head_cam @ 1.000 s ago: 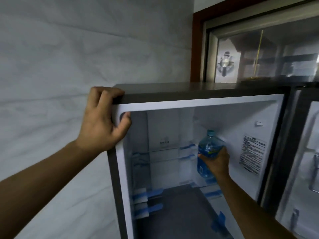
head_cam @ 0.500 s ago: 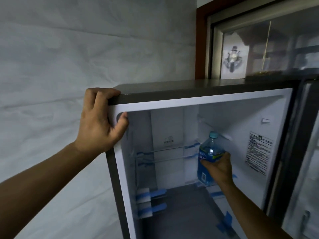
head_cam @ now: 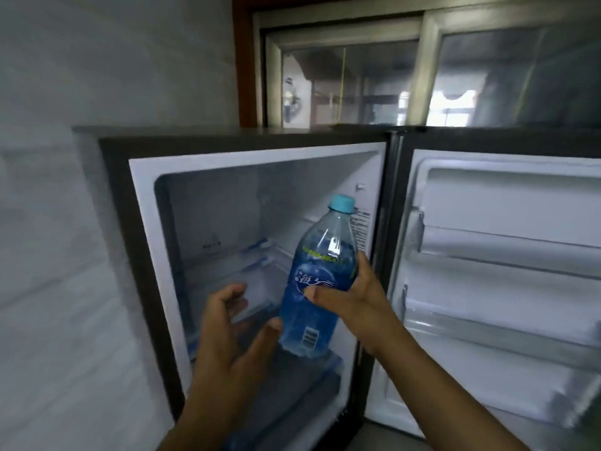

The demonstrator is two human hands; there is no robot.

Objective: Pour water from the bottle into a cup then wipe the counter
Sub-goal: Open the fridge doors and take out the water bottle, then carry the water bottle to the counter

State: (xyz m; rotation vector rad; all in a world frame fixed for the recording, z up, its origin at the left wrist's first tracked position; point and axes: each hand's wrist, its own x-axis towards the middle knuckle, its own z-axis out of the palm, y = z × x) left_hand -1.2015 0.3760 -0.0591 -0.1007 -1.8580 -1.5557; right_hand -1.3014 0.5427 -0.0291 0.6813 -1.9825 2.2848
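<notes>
Blue water bottle (head_cam: 317,281) now drawn forward out of fridge (head_cam: 113,222) interior, right hand (head_cam: 351,297) clamped round its middle — left hand (head_cam: 227,330), off the cabinet corner, spread open just beside it; pouring not begun.

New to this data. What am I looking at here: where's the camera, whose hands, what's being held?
There is no robot. A person wears one wide-angle camera on the head, looking forward and down at their own bare hands. The only view shows a small open fridge with its door swung to the right. The right hand grips a blue water bottle around its middle, upright, light blue cap on, at the fridge opening. The left hand is open, fingers spread, close beside the bottle's lower part; I cannot tell if it touches. No cup or counter is in view.
</notes>
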